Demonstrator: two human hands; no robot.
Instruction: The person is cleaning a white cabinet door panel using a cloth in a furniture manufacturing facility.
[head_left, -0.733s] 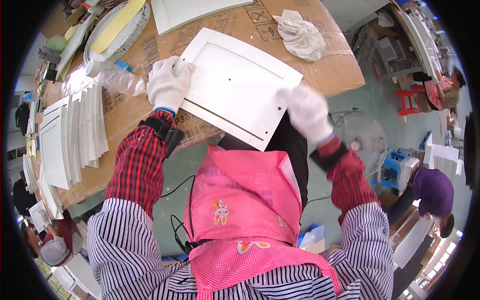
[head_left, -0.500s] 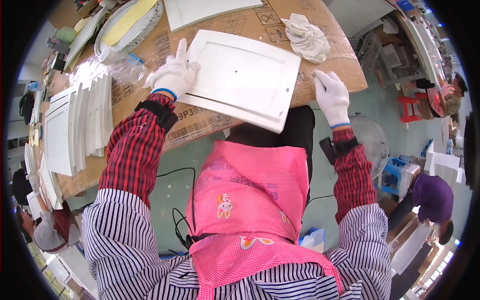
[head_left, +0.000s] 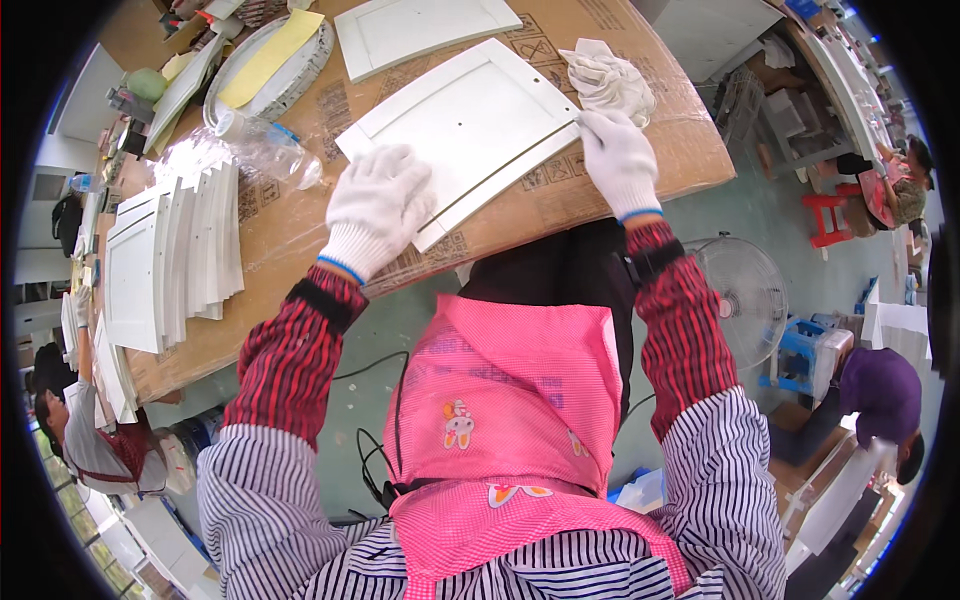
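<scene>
Head view: the panel [head_left: 465, 130] is over the worktop [head_left: 270, 250], top middle of the frame. The left hand [head_left: 380, 205] holds its left edge; the right hand [head_left: 618, 160] pinches its right corner.

Cardboard-topped bench [head_left: 685, 150] under the fingers [head_left: 603, 135]. Grey-green floor [head_left: 762, 222] beyond its edge. Right of the fingers: fan [head_left: 728, 303], red stool [head_left: 825, 203]. Bright windows [head_left: 100, 556] far to their lower left.
</scene>
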